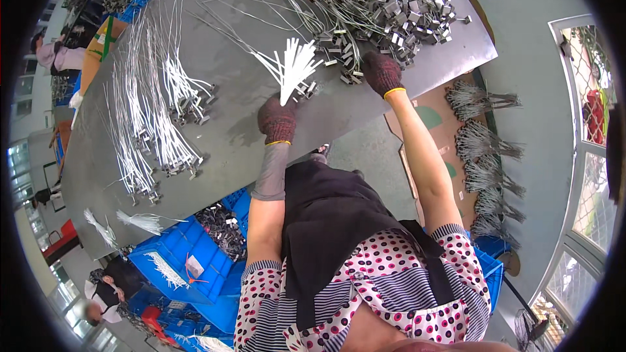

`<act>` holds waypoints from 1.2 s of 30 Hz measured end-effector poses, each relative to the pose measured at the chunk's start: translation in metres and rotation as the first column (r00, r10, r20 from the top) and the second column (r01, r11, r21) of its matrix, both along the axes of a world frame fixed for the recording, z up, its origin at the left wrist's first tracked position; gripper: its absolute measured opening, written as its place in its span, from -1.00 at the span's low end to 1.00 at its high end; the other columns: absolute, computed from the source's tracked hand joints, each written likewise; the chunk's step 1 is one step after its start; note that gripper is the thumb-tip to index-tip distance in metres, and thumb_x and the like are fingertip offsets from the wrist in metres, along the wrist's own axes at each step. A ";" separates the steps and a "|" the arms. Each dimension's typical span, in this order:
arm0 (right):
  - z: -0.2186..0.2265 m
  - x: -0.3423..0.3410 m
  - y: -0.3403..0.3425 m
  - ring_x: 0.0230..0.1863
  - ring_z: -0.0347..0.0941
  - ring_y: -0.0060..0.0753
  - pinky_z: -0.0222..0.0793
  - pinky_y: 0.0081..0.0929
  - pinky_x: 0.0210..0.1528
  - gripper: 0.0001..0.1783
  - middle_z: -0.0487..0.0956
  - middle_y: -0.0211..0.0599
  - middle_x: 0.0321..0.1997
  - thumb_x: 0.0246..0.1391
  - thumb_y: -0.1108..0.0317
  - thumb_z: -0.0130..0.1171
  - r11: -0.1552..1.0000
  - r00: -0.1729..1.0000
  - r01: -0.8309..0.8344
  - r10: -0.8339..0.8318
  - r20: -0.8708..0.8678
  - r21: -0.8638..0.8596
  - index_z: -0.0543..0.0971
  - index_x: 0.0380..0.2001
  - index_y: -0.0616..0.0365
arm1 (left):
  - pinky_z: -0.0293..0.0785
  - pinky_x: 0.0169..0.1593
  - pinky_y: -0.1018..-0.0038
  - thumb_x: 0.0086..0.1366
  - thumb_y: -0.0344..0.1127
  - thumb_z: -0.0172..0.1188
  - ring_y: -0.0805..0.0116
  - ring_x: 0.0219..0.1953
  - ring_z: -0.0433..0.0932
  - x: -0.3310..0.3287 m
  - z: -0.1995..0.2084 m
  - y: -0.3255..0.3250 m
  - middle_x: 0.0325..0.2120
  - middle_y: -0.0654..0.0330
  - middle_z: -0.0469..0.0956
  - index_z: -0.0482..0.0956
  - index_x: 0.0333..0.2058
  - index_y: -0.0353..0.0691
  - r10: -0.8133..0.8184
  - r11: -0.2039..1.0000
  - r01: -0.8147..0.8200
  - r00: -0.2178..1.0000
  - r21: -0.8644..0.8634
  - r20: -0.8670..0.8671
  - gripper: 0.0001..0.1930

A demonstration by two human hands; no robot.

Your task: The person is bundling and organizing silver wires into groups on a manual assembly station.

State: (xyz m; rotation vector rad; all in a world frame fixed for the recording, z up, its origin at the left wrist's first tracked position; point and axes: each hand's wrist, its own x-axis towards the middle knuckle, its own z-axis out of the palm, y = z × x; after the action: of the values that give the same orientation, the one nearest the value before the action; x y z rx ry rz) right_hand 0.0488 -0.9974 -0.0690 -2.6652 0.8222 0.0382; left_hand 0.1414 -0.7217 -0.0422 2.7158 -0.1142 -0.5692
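My left hand (276,117), in a dark red knitted glove, is closed around a bundle of white-sleeved wires (295,68). The white sleeves fan out above the fist, and thin bare wires trail from them to the upper left. Small metal end blocks (305,92) show just right of that fist. At the near edge of a large heap of wires with metal blocks (417,16), my right hand (382,73), gloved alike, has its fingers curled in. What those fingers hold is hidden. A small cluster of blocks (345,49) lies directly left of it.
Several bundles of white-sleeved wires (153,124) lie on the left of the grey metal table (241,150). Blue crates (189,257) stand below its near edge. Wire bundles (489,143) line a brown board (433,120) at right. Other people (104,296) are at far left.
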 end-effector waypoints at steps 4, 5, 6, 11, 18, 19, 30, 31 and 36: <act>0.001 -0.031 0.001 -0.15 0.54 0.17 0.46 0.02 -0.14 -0.76 0.62 0.00 -0.21 0.09 0.17 0.11 0.994 0.994 -0.102 0.103 0.024 -0.024 0.62 -0.25 0.01 | 0.56 -0.31 0.26 0.24 -0.02 0.22 0.09 -0.38 0.68 -0.016 0.009 0.001 -0.41 0.01 0.68 0.67 -0.22 -0.21 0.089 0.948 -0.044 0.987 -0.315 0.132 -0.64; 0.001 -0.045 0.004 -0.14 0.54 0.16 0.46 0.00 -0.13 -0.76 0.61 0.00 -0.19 0.08 0.17 0.11 0.999 0.999 -0.038 0.037 0.018 0.025 0.62 -0.25 0.02 | 0.54 -0.37 0.34 0.25 -0.09 0.25 0.23 -0.43 0.65 -0.024 0.010 -0.004 -0.44 0.07 0.67 0.66 -0.23 -0.26 0.210 0.793 -0.232 0.972 -0.563 -0.104 -0.67; 0.001 -0.056 0.003 -0.13 0.53 0.16 0.46 -0.01 -0.12 -0.76 0.61 -0.01 -0.16 0.08 0.18 0.11 0.998 0.999 0.007 -0.010 0.047 0.068 0.62 -0.26 0.03 | 0.53 -0.44 0.42 0.27 -0.16 0.27 0.38 -0.49 0.62 -0.033 0.010 -0.008 -0.47 0.12 0.67 0.65 -0.24 -0.31 0.248 0.554 -0.441 0.897 -0.706 -0.365 -0.70; -0.002 -0.131 0.017 -0.18 0.57 0.09 0.48 -0.16 -0.10 -0.77 0.62 -0.01 -0.25 0.12 0.28 0.15 0.976 0.904 -0.041 -0.055 0.424 0.215 0.63 -0.19 0.10 | 0.50 -0.48 0.52 0.21 -0.22 0.32 0.56 -0.59 0.48 -0.092 0.004 -0.036 -0.55 0.27 0.61 0.66 -0.32 -0.30 -0.055 0.504 -0.463 0.825 -0.729 -0.562 -0.77; 0.008 -0.171 0.033 -0.16 0.63 -0.35 0.51 -0.40 -0.09 -0.73 0.68 -0.11 -0.19 0.07 0.46 0.20 0.821 0.828 0.090 -0.376 0.415 0.564 0.64 -0.12 0.18 | 0.69 -0.40 0.38 0.18 -0.37 0.31 0.34 -0.50 0.64 -0.181 -0.010 -0.087 -0.38 0.09 0.65 0.60 -0.19 -0.46 -0.550 0.422 -0.523 0.501 -0.740 -0.668 -0.71; 0.009 -0.161 0.033 -0.15 0.63 -0.35 0.51 -0.40 -0.09 -0.74 0.68 -0.11 -0.18 0.08 0.45 0.18 0.810 0.824 0.081 -0.382 0.418 0.580 0.64 -0.13 0.18 | 0.69 -0.33 0.35 0.17 -0.38 0.32 0.29 -0.40 0.68 -0.189 -0.014 -0.091 -0.36 0.07 0.66 0.60 -0.19 -0.46 -0.530 0.394 -0.531 0.536 -0.751 -0.657 -0.72; 0.018 -0.099 0.038 -0.22 0.61 -0.08 0.49 -0.26 -0.11 -0.71 0.64 0.01 -0.24 0.09 0.26 0.18 0.859 0.801 0.173 -0.407 0.439 0.481 0.63 -0.19 0.21 | 0.49 -0.38 0.43 0.18 -0.28 0.34 0.43 -0.50 0.53 -0.144 -0.046 -0.147 -0.46 0.20 0.63 0.65 -0.32 -0.38 0.014 0.293 -0.476 0.869 -0.829 -0.494 -0.75; 0.017 -0.118 0.042 -0.22 0.61 -0.08 0.49 -0.26 -0.11 -0.71 0.64 0.01 -0.24 0.09 0.26 0.18 0.867 0.803 0.154 -0.390 0.452 0.474 0.63 -0.19 0.21 | 0.49 -0.30 0.44 0.26 -0.29 0.25 0.45 -0.44 0.56 -0.144 -0.046 -0.149 -0.46 0.21 0.64 0.64 -0.28 -0.36 -0.059 0.399 -0.378 0.899 -0.836 -0.435 -0.79; 0.011 -0.260 0.092 -0.43 0.48 -0.56 0.41 -0.50 -0.37 -0.65 0.64 -0.30 -0.39 0.24 0.15 0.13 0.450 0.817 0.282 -0.575 0.033 0.847 0.64 -0.24 0.26 | 0.63 -0.43 0.33 0.24 -0.39 0.28 0.27 -0.52 0.62 -0.146 -0.057 -0.171 -0.52 0.08 0.61 0.59 -0.33 -0.42 -0.087 0.034 -0.790 0.608 -0.613 -0.789 -0.83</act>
State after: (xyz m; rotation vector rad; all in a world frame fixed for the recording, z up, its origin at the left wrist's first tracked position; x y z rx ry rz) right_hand -0.2111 -0.9054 -0.0582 -1.4550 1.0312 -0.1182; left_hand -0.0044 -0.8926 -0.0988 0.9316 0.3782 -0.8203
